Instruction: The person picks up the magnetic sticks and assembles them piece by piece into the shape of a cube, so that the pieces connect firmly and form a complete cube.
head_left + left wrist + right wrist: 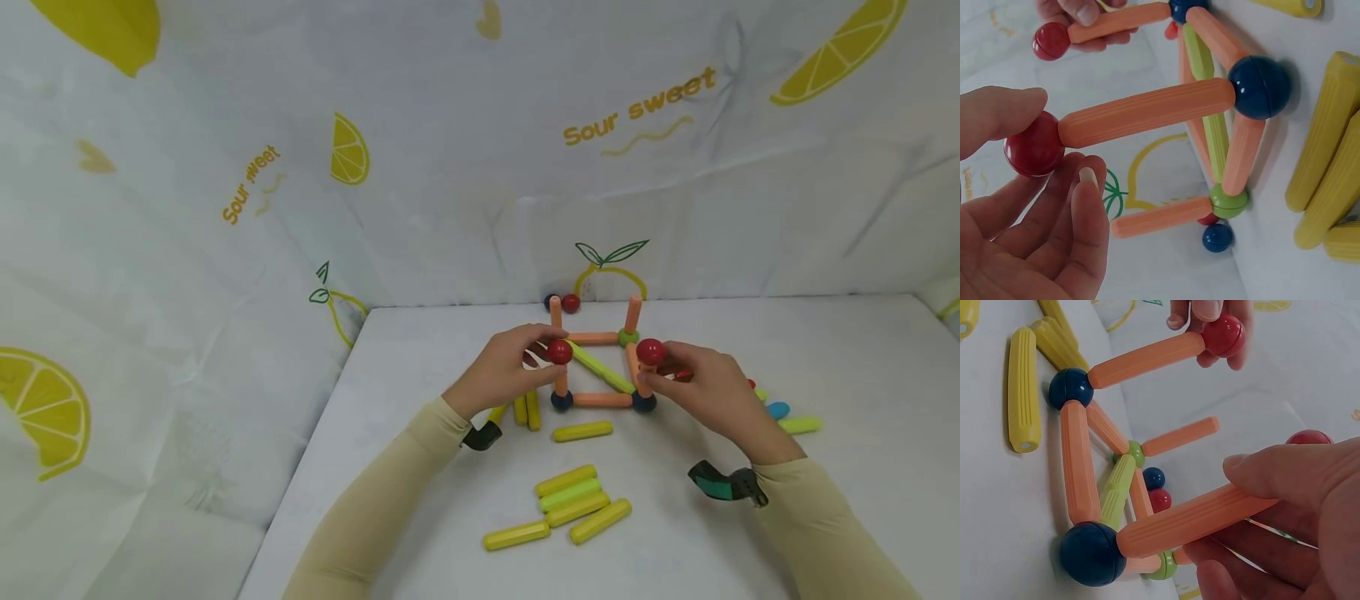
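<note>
A frame of orange magnetic rods joined by balls stands on the table, with a light green rod (600,367) running diagonally across its base. My left hand (506,367) pinches a red ball (1035,145) between thumb and fingers, on top of the front left upright rod (1147,112). A dark blue ball (1261,87) sits at that rod's foot. On the front right, my right hand (708,387) grips an upright orange rod (1197,519) just below its red ball (650,351); another dark blue ball (1092,553) is at its base. The two back uprights carry no ball.
Several yellow rods (583,431) lie in front of the frame and to its left. Behind it are a loose dark blue ball (1217,238) and a red ball (571,303). Light green (801,426) and blue pieces (778,410) lie right of my right hand. A printed cloth (450,208) hangs behind.
</note>
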Demonstrator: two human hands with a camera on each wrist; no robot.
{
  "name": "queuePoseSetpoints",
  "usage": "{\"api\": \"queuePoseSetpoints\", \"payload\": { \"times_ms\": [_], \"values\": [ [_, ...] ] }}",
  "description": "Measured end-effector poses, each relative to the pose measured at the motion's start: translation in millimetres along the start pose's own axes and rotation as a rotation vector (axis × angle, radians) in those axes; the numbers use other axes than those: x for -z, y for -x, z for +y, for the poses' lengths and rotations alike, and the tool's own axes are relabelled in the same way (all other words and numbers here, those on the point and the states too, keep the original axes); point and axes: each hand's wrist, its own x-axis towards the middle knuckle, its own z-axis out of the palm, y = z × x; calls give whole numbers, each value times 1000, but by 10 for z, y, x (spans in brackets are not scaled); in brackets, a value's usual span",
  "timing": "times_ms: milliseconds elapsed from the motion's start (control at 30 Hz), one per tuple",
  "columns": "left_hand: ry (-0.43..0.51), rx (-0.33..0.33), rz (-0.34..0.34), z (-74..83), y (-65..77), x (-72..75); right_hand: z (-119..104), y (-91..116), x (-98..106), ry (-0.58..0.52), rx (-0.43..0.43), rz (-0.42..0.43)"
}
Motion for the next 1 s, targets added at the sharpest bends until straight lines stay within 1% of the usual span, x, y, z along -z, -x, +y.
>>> {"api": "queuePoseSetpoints", "payload": {
  "times_ms": [100, 133, 200, 233, 300, 333, 367, 400, 433, 467, 500, 533, 600, 633, 667, 700, 767, 867, 933, 1000],
  "values": [
    [18, 17, -7, 6, -8, -23, 3, 20, 10, -11, -12, -2],
    [22, 21, 2, 11, -7, -31, 2, 28, 15, -16, -16, -2],
    [9, 16, 52, 32, 17, -46, -1, 36, 25, -25, -24, -3],
    [4, 3, 96, 46, 43, -53, -4, 38, 31, -31, -27, -3],
    [-13, -54, 212, 79, 121, -70, -16, 35, 41, -40, -33, -2],
    [-33, -99, 268, 97, 168, -82, -23, 30, 46, -44, -34, 1],
    [-55, -146, 308, 113, 222, -100, -32, 24, 50, -45, -35, 4],
    [-81, -190, 327, 129, 274, -127, -38, 17, 56, -48, -36, 8],
    [-113, -226, 319, 145, 322, -162, -44, 12, 61, -51, -34, 13],
    [-162, -246, 288, 159, 364, -210, -50, 7, 67, -52, -34, 18],
    [-224, -250, 232, 172, 396, -265, -52, 3, 71, -54, -31, 22],
    [-295, -240, 160, 176, 412, -333, -55, -1, 80, -55, -29, 26],
    [-425, -172, 2, 187, 416, -480, -54, -2, 96, -58, -29, 28],
    [-485, -128, -69, 181, 404, -556, -53, -1, 99, -61, -32, 26],
    [-541, -82, -127, 168, 387, -627, -53, 0, 100, -65, -37, 23],
    [-583, -43, -172, 147, 364, -691, -52, 2, 98, -70, -40, 21],
    [-630, 15, -218, 115, 321, -782, -52, 8, 93, -75, -46, 21],
    [-675, 29, -243, 96, 276, -845, -57, 17, 93, -81, -42, 29],
    [-671, 21, -264, 160, 263, -833, -64, 22, 108, -80, -29, 37],
    [-648, -2, -275, 285, 243, -767, -72, 23, 131, -83, -13, 46]
  ]
}}
